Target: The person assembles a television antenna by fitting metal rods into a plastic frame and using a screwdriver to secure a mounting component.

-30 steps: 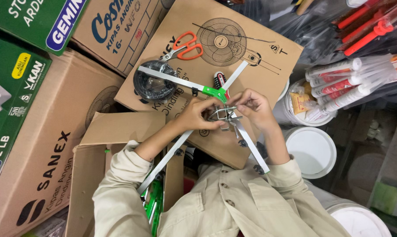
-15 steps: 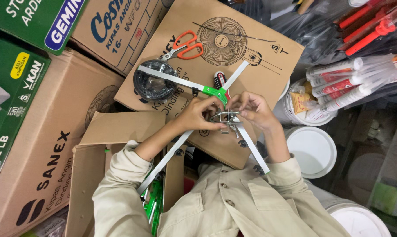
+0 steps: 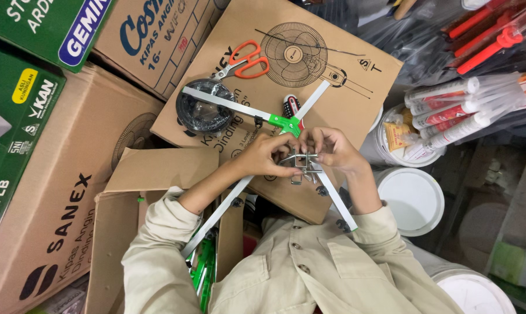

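at centre left a black round part (image 3: pixel 203 113) lies on a cardboard box (image 3: pixel 338 70), orange scissors (image 3: pixel 244 62) above it. at mid-frame the left hand (image 3: pixel 270 156) and right hand (image 3: pixel 331 147) pinch a small metal bracket (image 3: pixel 302 164) joining white slats (image 3: pixel 228 104). white tubes (image 3: pixel 449 110) fill the upper right.

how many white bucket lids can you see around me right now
3: one white lid just right of the right hand, one at bottom right, one under the sealant tubes. Others may be hidden.
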